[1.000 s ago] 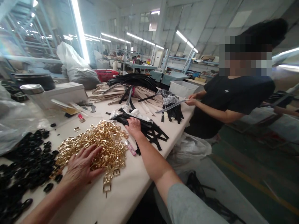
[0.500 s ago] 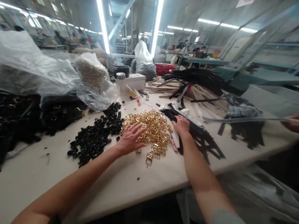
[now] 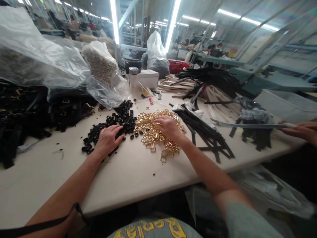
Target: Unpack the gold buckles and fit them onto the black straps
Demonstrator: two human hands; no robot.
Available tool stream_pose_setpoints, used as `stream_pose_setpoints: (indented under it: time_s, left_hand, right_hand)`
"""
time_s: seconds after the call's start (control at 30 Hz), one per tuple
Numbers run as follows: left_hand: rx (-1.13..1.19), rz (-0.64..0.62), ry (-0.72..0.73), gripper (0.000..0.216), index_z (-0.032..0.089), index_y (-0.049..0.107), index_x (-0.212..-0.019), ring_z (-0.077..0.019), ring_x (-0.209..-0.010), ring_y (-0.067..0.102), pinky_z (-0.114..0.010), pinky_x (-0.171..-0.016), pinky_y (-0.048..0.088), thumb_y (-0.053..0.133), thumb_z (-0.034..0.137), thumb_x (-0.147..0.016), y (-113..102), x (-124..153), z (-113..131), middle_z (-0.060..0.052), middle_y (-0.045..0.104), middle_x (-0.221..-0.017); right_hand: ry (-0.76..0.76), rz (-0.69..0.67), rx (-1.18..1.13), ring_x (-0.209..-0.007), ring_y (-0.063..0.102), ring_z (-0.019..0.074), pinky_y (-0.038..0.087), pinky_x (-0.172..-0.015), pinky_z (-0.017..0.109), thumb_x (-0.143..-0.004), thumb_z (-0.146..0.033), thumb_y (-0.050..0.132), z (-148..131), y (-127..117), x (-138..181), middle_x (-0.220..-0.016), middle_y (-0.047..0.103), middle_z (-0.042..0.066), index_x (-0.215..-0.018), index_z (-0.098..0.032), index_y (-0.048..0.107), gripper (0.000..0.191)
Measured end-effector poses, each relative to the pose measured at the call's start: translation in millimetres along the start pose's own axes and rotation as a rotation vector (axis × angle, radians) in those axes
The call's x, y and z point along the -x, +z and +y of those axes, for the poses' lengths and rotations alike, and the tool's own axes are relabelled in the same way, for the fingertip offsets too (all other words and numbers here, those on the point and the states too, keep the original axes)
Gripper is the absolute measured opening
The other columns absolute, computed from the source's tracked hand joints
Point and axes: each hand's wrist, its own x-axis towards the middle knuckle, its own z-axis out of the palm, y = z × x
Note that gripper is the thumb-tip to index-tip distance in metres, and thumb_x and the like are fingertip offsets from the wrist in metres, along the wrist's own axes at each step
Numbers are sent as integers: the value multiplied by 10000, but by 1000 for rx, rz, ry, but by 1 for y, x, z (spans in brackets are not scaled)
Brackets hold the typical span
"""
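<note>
My left hand [image 3: 109, 139] rests on the near part of a heap of small black strap loops [image 3: 127, 122], its fingers slightly spread and touching them. Beside that heap lies a pile of gold metal buckles [image 3: 150, 134]. Over the pile, my right hand [image 3: 169, 128] has its fingers curled together and pointing down among the buckles. Whatever is between its fingertips is too hidden to make out. Right of the pile lie black straps [image 3: 205, 132], partly under white plastic.
A co-worker's hand [image 3: 300, 130] holds a long translucent strip at the right. Plastic bags [image 3: 101, 62] and black buckled straps [image 3: 64, 115] crowd the left. A lidded bottle [image 3: 133, 81], a white box [image 3: 148, 78] and bundled strips [image 3: 210, 77] stand or lie behind the pile.
My left hand has moved left from the buckles to the black loops. My right hand has left the black straps and come over the buckle pile. The view has tilted down slightly.
</note>
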Motion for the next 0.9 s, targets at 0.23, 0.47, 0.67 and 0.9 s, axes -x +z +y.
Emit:
stream_pose_setpoints:
  time_s: [0.23, 0.47, 0.67, 0.9]
  left_hand:
    - [48, 52, 52, 478, 185, 664, -1195, -326, -1196, 603, -468, -1045, 438, 424, 478, -903, -2, 5, -6, -145, 660, -1289]
    - [94, 126, 143, 471, 293, 670, -1119, -387, -1148, 631, -570, -990, 481, 390, 586, -879, 13, -1, -18, -97, 676, -1267]
    - [347, 95, -78, 408, 212, 721, -1104, -270, -1115, 653, -398, -1022, 484, 520, 448, -838, -14, 2, -14, -85, 721, -1186]
    - [484, 140, -447, 314, 186, 747, -960, -189, -757, 665, -285, -729, 527, 647, 434, -797, -72, 31, -40, -37, 742, -837]
  right_hand:
    - [-261, -153, 176, -1124, 554, 209, 301, -1061, 388, -982, -294, 555, -77, 84, -36, -1186, 666, 36, -1088, -222, 690, 186]
    - [-175, -238, 359, -1028, 564, 221, 312, -1048, 455, -997, -204, 470, -45, 76, -51, -1078, 659, 71, -1054, -176, 652, 193]
    - [-22, -91, 252, -1166, 552, 244, 315, -1108, 481, -943, -143, 500, -33, 25, -14, -1299, 623, 108, -1157, -174, 659, 269]
    - [202, 311, 228, -1166, 605, 291, 463, -1043, 463, -932, -391, 519, 67, -33, 116, -1278, 641, 135, -1176, -184, 668, 353]
